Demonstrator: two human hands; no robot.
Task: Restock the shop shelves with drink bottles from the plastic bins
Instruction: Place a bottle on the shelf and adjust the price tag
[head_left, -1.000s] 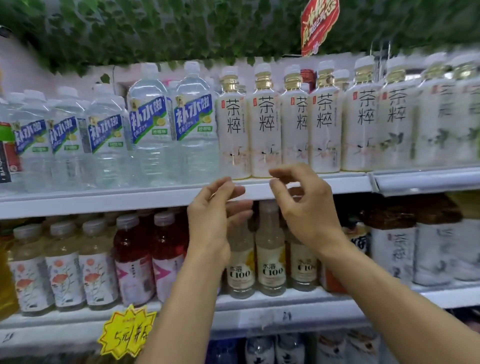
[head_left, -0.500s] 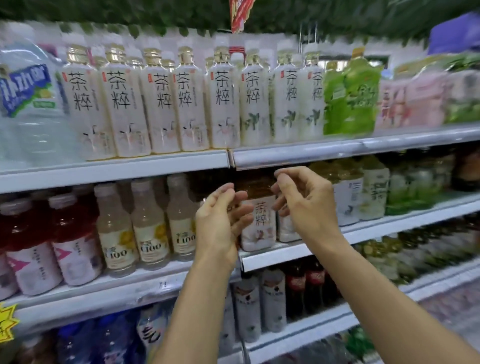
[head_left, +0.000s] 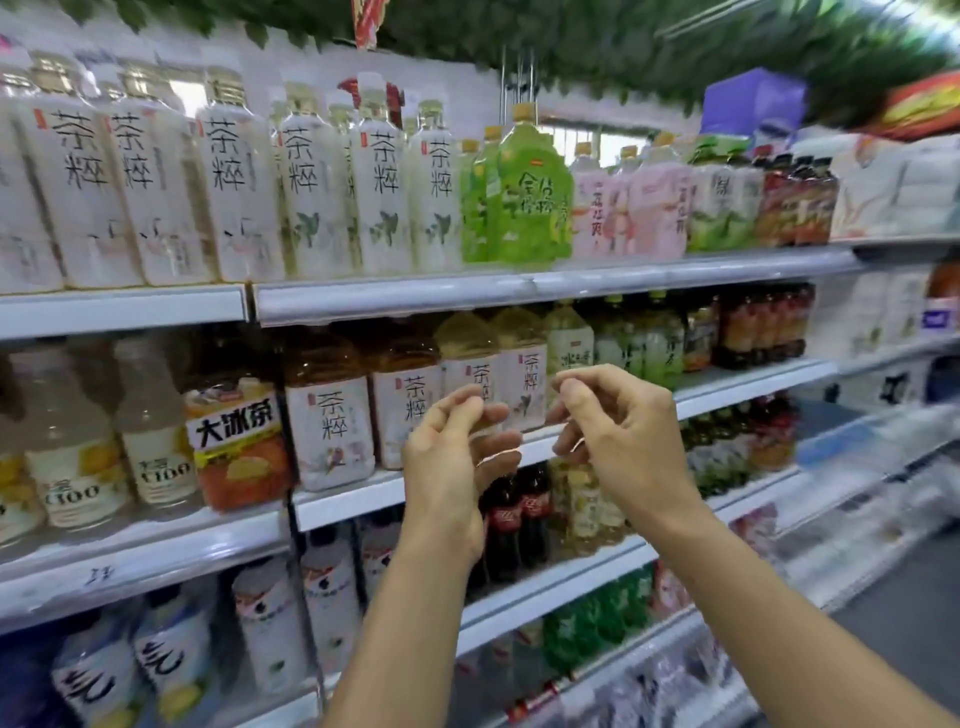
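Both of my hands are raised in front of the shop shelves and hold nothing. My left hand (head_left: 452, 462) has loosely curled fingers, level with the middle shelf (head_left: 753, 382). My right hand (head_left: 618, 441) is beside it, fingers bent, thumb and forefinger close together. Behind them stand brown tea bottles with white labels (head_left: 332, 415). White tea bottles (head_left: 311, 182) and a green tea bottle (head_left: 530, 192) fill the top shelf (head_left: 519, 291). No plastic bin is in view.
An orange-labelled iced tea bottle (head_left: 236, 441) and pale C100 bottles (head_left: 156, 436) stand left on the middle shelf. Cola bottles (head_left: 511, 519) sit on the shelf below. The aisle floor (head_left: 904, 623) lies to the right. Green leaves hang overhead.
My view has swung right along the shelves; the water bottles have left the frame and the green and pink bottles came in. Both hands stay raised together, holding nothing.
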